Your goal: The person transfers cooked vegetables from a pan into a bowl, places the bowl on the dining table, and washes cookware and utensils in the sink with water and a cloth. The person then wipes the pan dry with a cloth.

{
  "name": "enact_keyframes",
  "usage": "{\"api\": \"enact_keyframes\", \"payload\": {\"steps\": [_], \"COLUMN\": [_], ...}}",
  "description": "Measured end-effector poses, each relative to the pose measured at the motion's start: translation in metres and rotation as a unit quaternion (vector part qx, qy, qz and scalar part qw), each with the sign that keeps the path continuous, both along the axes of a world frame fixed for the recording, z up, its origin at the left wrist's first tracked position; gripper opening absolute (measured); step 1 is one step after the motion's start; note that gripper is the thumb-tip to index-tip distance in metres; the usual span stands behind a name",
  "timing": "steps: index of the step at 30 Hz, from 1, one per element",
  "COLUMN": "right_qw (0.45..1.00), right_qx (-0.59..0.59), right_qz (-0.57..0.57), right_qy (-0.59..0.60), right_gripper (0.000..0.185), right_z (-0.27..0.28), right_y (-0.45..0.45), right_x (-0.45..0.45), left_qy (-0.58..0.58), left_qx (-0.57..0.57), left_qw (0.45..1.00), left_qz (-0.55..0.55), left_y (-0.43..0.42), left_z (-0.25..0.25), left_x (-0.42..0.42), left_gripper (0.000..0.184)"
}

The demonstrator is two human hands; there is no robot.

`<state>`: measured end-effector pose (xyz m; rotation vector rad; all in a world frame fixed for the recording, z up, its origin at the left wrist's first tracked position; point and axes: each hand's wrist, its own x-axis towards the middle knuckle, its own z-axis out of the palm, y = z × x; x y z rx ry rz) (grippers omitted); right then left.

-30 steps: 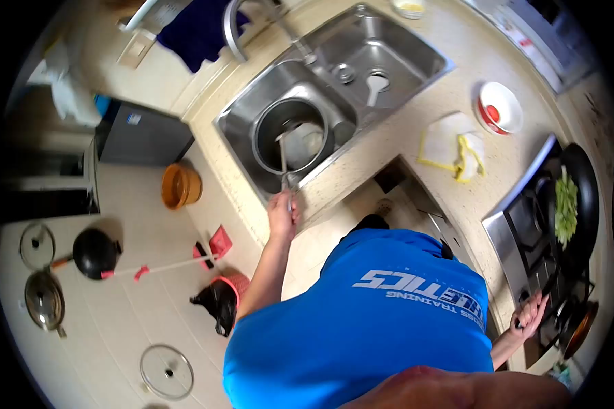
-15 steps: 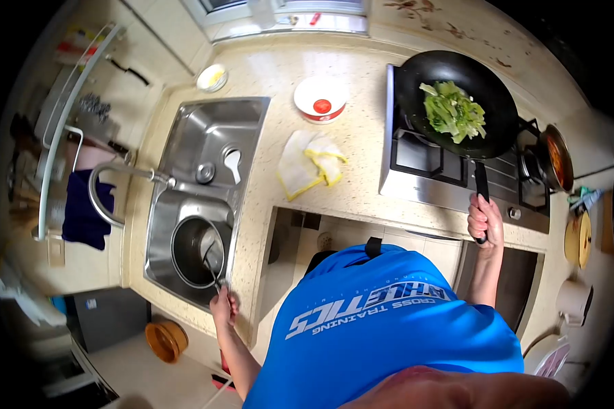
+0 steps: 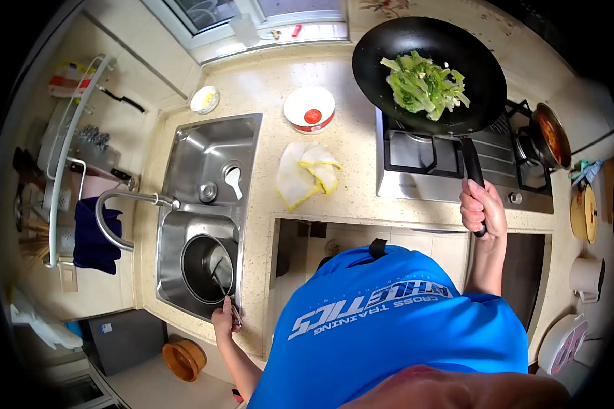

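Observation:
A black wok [image 3: 368,65] with chopped green vegetables [image 3: 426,85] in it is raised and tilted over the steel gas stove [image 3: 416,189]. My right hand [image 3: 483,206] is wrapped round the wok's black handle. At the lower left, my left hand [image 3: 226,319] is closed on the metal handle of a utensil. That utensil [image 3: 219,278] reaches into a steel pot [image 3: 189,262] standing in the near basin of the double sink [image 3: 166,238]. The pot holds some liquid, and the utensil's far end is hard to make out.
A white cloth with yellow edging [image 3: 300,174] and a red-and-white bowl [image 3: 310,108] lie between sink and stove. A small bowl [image 3: 205,99] stands behind the sink. Another pan [image 3: 551,136] with reddish food is at the stove's right. A white spoon [image 3: 234,182] lies in the far basin.
The view has swung toward the stove. The wok has lifted off the burner and moved up and left in my right hand. My left hand still grips the utensil at the pot.

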<state>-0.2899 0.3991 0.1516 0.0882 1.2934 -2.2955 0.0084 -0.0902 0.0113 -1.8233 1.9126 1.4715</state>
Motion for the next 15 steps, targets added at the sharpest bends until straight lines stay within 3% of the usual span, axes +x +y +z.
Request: {"api": "enact_keyframes", "payload": {"steps": [5, 7, 9, 10, 13, 15], "right_qw": [0.998, 0.998, 0.998, 0.997, 0.995, 0.993], "right_qx": [0.064, 0.049, 0.064, 0.07, 0.094, 0.117], "right_qz": [0.001, 0.028, 0.006, 0.012, 0.023, 0.026], "right_qy": [0.002, 0.006, -0.003, -0.002, 0.007, 0.008], "right_gripper": [0.024, 0.024, 0.024, 0.024, 0.024, 0.023], "right_z": [0.006, 0.004, 0.002, 0.005, 0.001, -0.001], "right_y": [-0.021, -0.023, -0.036, -0.042, -0.053, -0.057], "right_x": [-0.008, -0.009, -0.015, -0.014, -0.021, -0.022], "left_qy": [-0.075, -0.124, -0.197, -0.213, -0.148, -0.123], "left_qx": [-0.125, -0.125, -0.305, -0.273, -0.364, -0.353], "left_qw": [0.989, 0.983, 0.923, 0.932, 0.917, 0.926], "left_qz": [-0.028, -0.054, -0.129, -0.108, -0.065, -0.06], "left_y": [-0.016, -0.022, -0.021, -0.01, -0.012, -0.017], "left_z": [-0.011, -0.008, -0.002, 0.023, 0.031, 0.034], "left_x": [0.011, 0.012, 0.01, -0.005, -0.005, -0.009], "left_gripper": [0.061, 0.063, 0.062, 0.06, 0.059, 0.056]}}
